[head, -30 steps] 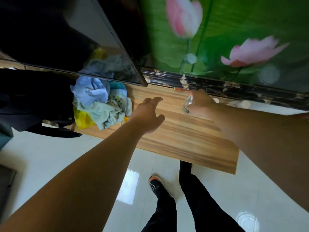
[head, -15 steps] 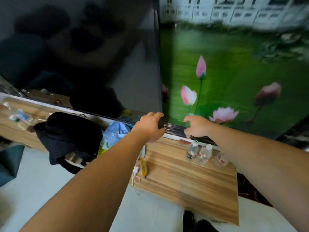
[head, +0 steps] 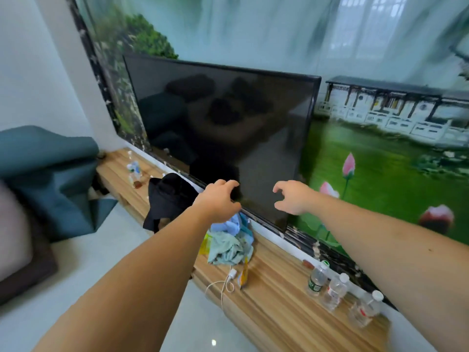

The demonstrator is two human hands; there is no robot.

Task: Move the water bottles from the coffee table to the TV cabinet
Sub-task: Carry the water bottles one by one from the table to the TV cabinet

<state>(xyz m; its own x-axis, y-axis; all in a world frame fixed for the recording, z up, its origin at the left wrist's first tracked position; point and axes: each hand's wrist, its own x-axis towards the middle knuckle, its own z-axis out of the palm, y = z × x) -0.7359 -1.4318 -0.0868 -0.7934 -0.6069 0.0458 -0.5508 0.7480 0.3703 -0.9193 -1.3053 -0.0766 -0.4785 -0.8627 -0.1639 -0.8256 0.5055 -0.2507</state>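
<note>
Wooden cabinet: we see a long low TV cabinet of striped light wood [head: 279, 303] running from the middle left to the lower right of the frame, along the foot of the wall.
Water bottles: three clear plastic water bottles with white caps [head: 335, 292] stand upright in a row on the cabinet's lower-right end, close to the wall and just beside one another; the leftmost bears a green label, the others red-marked ones.
Left hand: our left hand [head: 218, 202] hangs at mid-frame before the screen's lower edge, fingers loosely curled and slightly parted, holding nothing.
Right hand: our right hand [head: 294, 198] hangs just right of it, apart from it, fingers bent and spread with the thumb below, empty, well apart from the bottles.
Television: a wide black flat television [head: 223, 128], dark, fills the centre above the cabinet.
Clutter: a limp black fabric item [head: 170, 196], a heap of pale blue and mint cloths [head: 233, 242] and a white charger cable [head: 223, 284] lie on the cabinet, the cable drooping over its front edge.
Wall: a green mural with pink lotus flowers [head: 380, 179] covers the right side.
Left edge: a teal cushion [head: 50, 179].
</note>
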